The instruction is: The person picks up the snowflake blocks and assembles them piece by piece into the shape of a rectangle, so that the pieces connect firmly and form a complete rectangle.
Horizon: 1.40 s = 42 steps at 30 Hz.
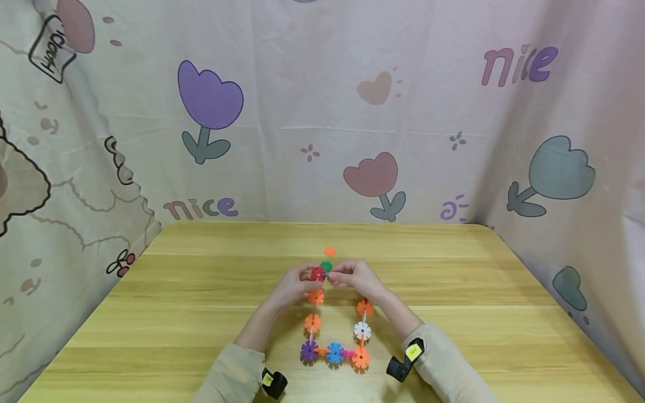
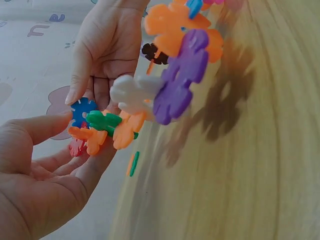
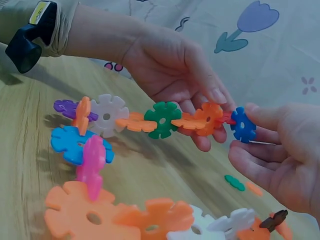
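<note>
Plastic snowflake discs, slotted into one another, form a U-shaped chain. Its left arm rises to the left hand (image 1: 294, 288), whose thumb and fingers hold the end near an orange disc (image 3: 207, 119) and a red disc (image 1: 318, 273). The right hand (image 1: 359, 278) pinches a blue disc (image 3: 244, 124) between thumb and fingers, right at the red disc's edge. Further back along this arm are a green disc (image 3: 162, 120) and a white disc (image 3: 107, 115). A purple disc (image 1: 309, 351), a blue disc (image 1: 335, 352) and an orange disc (image 1: 360, 357) lie along the near side.
Beyond the hands, a loose green disc (image 1: 326, 266) and a loose orange disc (image 1: 330, 252) lie on the wooden table (image 1: 201, 280). The chain's other arm has a white disc (image 1: 362, 331) and ends by the right forearm with a dark brown disc (image 3: 275, 219). A printed curtain (image 1: 292, 84) hangs behind.
</note>
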Each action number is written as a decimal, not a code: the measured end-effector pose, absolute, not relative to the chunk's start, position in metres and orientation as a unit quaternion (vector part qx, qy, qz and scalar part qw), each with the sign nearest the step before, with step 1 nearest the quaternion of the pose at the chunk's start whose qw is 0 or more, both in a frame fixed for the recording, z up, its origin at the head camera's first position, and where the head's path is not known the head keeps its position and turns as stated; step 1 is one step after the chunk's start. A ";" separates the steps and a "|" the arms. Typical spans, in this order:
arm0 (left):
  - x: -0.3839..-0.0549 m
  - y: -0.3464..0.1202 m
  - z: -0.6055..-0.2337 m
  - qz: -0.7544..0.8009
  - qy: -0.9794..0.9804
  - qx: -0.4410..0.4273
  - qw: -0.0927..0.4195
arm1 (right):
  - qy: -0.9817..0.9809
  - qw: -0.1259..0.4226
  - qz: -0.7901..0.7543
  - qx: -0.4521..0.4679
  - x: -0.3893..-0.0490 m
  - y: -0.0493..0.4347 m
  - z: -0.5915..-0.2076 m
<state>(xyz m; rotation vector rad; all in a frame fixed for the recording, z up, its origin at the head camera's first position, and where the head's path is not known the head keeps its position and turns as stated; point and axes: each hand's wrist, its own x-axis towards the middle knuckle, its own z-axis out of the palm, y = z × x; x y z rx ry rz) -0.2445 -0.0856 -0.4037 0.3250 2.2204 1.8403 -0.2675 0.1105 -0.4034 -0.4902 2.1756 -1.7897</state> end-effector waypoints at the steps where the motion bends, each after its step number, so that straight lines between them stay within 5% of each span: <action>1: -0.245 -0.086 -0.404 0.631 0.758 0.111 0.120 | 0.751 0.145 -0.620 -0.173 -0.268 0.110 -0.404; 25: -0.243 -0.081 -0.412 0.672 0.726 0.104 0.103 | 0.776 0.137 -0.585 -0.194 -0.271 0.113 -0.398; 42: -0.240 -0.095 -0.413 0.655 0.743 0.084 0.104 | 0.842 0.084 -0.518 -0.127 -0.307 0.111 -0.399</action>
